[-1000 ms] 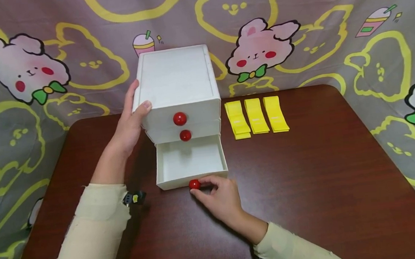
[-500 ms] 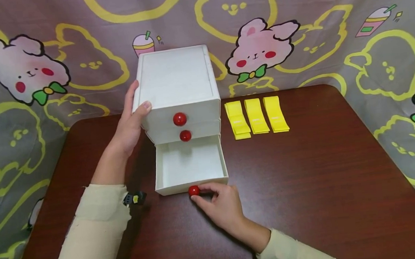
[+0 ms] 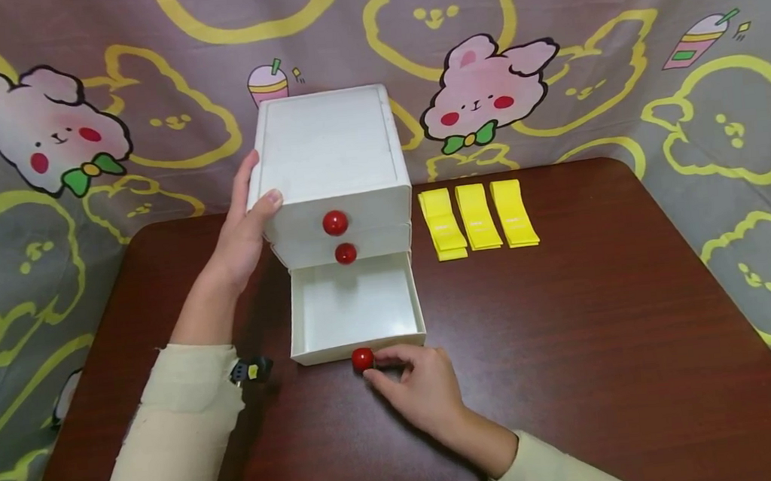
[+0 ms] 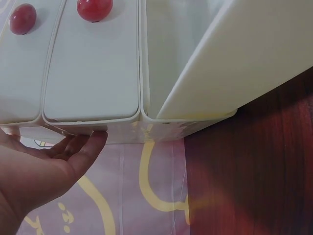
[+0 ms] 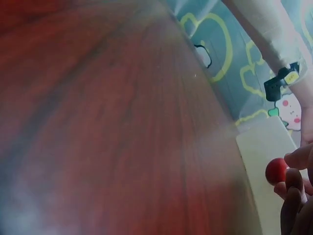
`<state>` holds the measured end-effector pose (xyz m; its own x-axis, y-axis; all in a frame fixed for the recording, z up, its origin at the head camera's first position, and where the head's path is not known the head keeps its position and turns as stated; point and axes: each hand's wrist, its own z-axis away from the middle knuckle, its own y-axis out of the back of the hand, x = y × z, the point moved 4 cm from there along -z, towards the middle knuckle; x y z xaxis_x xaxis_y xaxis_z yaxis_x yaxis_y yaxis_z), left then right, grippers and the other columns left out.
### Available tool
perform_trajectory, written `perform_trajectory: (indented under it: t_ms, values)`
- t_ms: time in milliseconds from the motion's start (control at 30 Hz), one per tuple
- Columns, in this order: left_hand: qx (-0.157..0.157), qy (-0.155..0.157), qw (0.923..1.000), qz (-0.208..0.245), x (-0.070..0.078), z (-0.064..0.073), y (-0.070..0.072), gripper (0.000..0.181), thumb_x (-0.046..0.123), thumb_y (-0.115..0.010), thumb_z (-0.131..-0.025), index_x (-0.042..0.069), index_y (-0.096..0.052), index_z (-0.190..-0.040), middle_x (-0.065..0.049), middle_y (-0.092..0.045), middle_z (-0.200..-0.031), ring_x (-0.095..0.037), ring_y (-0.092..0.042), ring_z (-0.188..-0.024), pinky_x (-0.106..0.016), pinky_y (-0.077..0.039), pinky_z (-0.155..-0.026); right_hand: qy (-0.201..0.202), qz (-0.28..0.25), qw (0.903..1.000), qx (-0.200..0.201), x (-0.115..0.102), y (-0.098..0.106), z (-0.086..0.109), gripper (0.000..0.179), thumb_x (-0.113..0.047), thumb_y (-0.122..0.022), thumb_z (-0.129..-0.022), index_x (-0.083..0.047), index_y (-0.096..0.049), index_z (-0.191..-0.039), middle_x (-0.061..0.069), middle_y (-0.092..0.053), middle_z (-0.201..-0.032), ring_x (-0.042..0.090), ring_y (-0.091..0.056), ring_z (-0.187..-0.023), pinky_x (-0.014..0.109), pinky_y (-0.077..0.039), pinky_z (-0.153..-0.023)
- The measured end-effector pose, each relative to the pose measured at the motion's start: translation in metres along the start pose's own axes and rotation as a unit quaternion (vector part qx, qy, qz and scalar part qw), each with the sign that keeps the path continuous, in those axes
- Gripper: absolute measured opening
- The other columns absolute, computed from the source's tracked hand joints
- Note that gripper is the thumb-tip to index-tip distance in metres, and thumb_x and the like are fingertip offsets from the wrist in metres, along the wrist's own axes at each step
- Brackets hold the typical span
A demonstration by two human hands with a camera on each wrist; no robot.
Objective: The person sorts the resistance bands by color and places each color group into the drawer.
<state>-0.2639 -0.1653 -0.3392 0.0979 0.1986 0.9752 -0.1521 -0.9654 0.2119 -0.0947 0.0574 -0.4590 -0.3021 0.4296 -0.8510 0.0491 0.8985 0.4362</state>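
Observation:
A white cabinet of stacked drawers with red ball knobs stands on the table. Its bottom drawer is pulled out, and its bare white floor shows. My left hand holds the upper left side of the cabinet, thumb on the front corner; in the left wrist view its fingers press along the side wall. With thumb and forefinger at the right side of the red knob on the bottom drawer, my right hand pinches it lightly. The right wrist view shows curled fingertips around that knob's edge.
Several folded yellow strips lie in three stacks on the dark wooden table, right of the cabinet. A patterned cloth hangs close behind the cabinet and along both sides.
The bottom drawer has slid out toward me, along with my right hand. In the last half second, the right thumb and wrist have shifted slightly right. My left hand stays put.

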Motion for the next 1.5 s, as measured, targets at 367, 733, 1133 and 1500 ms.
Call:
perform_trajectory:
  t_ms: [367, 733, 1133, 1500]
  values:
    - [-0.002, -0.003, 1.0000, 0.001, 0.000, 0.000, 0.000, 0.068, 0.045, -0.050, -0.099, 0.046, -0.012, -0.156, -0.001, -0.014, -0.160, -0.029, -0.018, -0.141, -0.064, -0.018, -0.109, 0.063, -0.069, 0.9951, -0.033, -0.017, 0.022, 0.004, 0.016, -0.012, -0.086, -0.079, -0.009, -0.077, -0.091, -0.003, -0.071, -0.079, -0.007, -0.042, -0.040, 0.016, -0.035, -0.033]
    - [-0.001, 0.000, 1.0000, 0.002, 0.001, 0.001, 0.000, 0.068, 0.046, -0.051, -0.099, 0.047, -0.013, -0.156, 0.000, -0.013, -0.161, -0.029, -0.017, -0.142, -0.064, -0.017, -0.110, 0.126, -0.078, 0.9888, 0.013, -0.023, 0.054, -0.007, 0.024, -0.001, -0.088, -0.073, -0.006, -0.077, -0.093, 0.003, -0.072, -0.077, -0.002, -0.047, -0.041, 0.016, -0.038, -0.035]
    - [-0.002, -0.004, 1.0000, 0.007, 0.000, 0.001, 0.001, 0.070, 0.045, -0.051, -0.099, 0.045, -0.012, -0.157, -0.001, -0.011, -0.161, -0.029, -0.015, -0.142, -0.064, -0.016, -0.110, 0.156, -0.022, 0.9868, 0.039, -0.017, 0.093, -0.032, 0.024, -0.005, -0.089, -0.071, -0.006, -0.078, -0.092, -0.001, -0.073, -0.082, 0.002, -0.050, -0.043, 0.019, -0.043, -0.042]
    - [-0.002, -0.001, 1.0000, 0.005, 0.002, 0.001, 0.001, 0.069, 0.045, -0.051, -0.099, 0.046, -0.013, -0.156, 0.000, -0.012, -0.161, -0.028, -0.016, -0.142, -0.063, -0.018, -0.110, 0.188, -0.010, 0.9789, 0.081, -0.004, 0.128, -0.071, 0.028, 0.002, -0.087, -0.071, -0.003, -0.077, -0.097, 0.000, -0.071, -0.078, 0.008, -0.046, -0.047, 0.020, -0.039, -0.045]
